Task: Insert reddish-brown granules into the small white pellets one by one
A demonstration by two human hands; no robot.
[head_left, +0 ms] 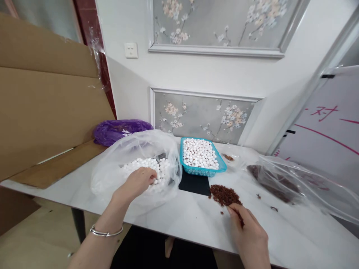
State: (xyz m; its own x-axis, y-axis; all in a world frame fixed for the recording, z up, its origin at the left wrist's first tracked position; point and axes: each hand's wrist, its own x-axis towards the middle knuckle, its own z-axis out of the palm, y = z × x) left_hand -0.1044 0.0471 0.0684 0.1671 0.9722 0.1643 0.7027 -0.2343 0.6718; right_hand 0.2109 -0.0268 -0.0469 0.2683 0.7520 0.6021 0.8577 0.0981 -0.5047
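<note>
White balls (164, 168) fill the open clear plastic bag (106, 168) on the table's left half. My left hand (141, 180) reaches into that bag, its fingers closed together at the balls; what they pinch is too small to name. A blue basket (221, 164) heaped with white balls stands at the back, right of the bag. In front of the basket lies a dark flat sheet (193, 184). My right hand (248, 228) is at the near edge of a pile of small reddish-brown pieces (224, 194), fingers closed, with some brown pieces showing between them.
A purple bag (120, 130) lies behind the clear bag, beside a large cardboard sheet (50, 101). On the right, a clear bag holds dark brown material (275, 183). Stray brown bits (274, 209) and a small packet (229, 157) lie on the marbled white table (179, 216).
</note>
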